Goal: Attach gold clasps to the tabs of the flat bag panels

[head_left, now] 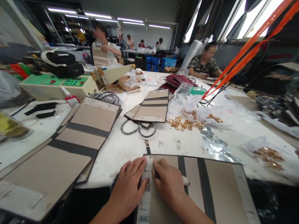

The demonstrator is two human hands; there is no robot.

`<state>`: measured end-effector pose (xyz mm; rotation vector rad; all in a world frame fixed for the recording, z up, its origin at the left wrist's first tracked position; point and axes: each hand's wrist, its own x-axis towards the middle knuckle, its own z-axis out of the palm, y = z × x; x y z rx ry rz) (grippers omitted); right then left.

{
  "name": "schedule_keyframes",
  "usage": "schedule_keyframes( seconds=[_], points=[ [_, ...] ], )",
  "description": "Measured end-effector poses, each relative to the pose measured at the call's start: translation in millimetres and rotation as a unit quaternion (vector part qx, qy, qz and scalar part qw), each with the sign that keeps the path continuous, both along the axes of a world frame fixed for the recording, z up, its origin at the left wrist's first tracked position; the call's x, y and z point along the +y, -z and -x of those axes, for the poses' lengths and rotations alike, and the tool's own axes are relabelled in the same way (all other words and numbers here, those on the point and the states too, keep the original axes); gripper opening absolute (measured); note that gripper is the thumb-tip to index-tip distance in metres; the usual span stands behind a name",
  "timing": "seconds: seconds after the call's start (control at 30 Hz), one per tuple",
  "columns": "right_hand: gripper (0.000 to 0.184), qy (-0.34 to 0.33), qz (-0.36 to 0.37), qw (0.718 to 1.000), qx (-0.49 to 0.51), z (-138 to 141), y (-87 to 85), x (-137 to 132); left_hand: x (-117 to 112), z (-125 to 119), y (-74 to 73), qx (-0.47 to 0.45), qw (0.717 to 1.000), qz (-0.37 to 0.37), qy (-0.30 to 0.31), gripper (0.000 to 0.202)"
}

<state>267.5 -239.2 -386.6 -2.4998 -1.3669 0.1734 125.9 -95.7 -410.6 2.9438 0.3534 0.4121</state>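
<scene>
A beige board panel point(223, 183) with dark grey strips lies at the table's front edge, in front of me. My left hand point(132, 180) rests on its left border, fingers stretched out and thumb apart, beside a white tape strip point(145, 207). My right hand point(168, 180) is closed just right of that strip, around a tool with a pale rounded handle end point(186, 181). The tool's working end is mostly hidden by the fingers. A dark strap with a gold buckle point(147, 143) sticks out from the panel's far edge.
Stacked beige panels point(77, 149) lie at left, more panels point(153, 107) with cord handles ahead. Gold metal fittings point(184, 123) are heaped at centre right, others in a plastic bag point(268, 157). A machine point(60, 85) stands back left; orange straps point(247, 46) hang right. Co-workers sit beyond.
</scene>
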Motion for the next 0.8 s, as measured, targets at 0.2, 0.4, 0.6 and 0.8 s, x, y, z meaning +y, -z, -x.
schedule_keyframes(
  seconds=[0.2, 0.4, 0.6, 0.8],
  points=[
    [0.041, -0.024, 0.036, 0.999, 0.030, -2.4, -2.9, 3.5, 5.9, -2.6, 6.3, -0.016, 0.998, -0.055, 0.017, 0.057],
    [0.052, -0.059, 0.082, 0.993, 0.056, -4.9, -13.9, 8.7, 9.9, -5.2, 6.4, -0.026, 0.994, -0.103, 0.035, 0.057],
    [0.053, -0.063, 0.089, 0.993, 0.054, -7.3, -14.0, 11.8, 12.7, -6.3, 3.0, -0.035, 0.988, -0.143, 0.053, 0.053],
    [0.031, -0.046, 0.015, 0.997, 0.068, -16.1, -21.6, 4.5, 17.2, -3.9, 5.2, -0.027, 0.990, -0.128, 0.044, 0.058]
  ],
)
